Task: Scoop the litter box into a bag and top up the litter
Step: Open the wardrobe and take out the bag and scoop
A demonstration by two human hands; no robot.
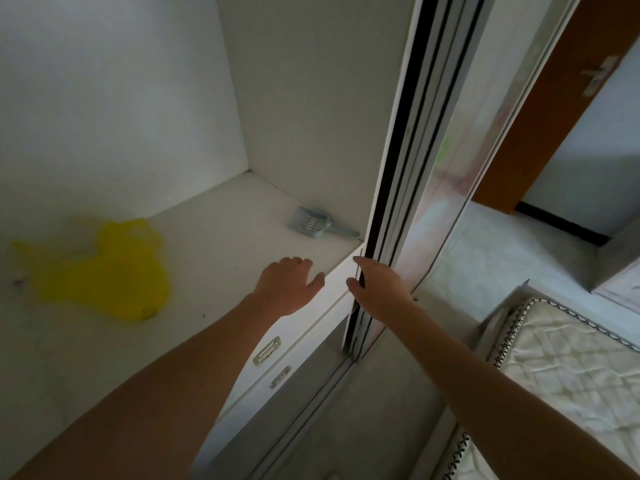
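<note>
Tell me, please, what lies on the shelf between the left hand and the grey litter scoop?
Nothing: in the head view, only bare white shelf separates the left hand from the litter scoop. The yellow bag lies off to the left.

We reach both bare arms forward. Our left hand (289, 284) lies palm down, fingers spread and loose, gripping nothing. Our right hand (377, 289) sits just beside it, fingers curled forward around an edge, thumb tucked beneath, wrist straight.
</note>
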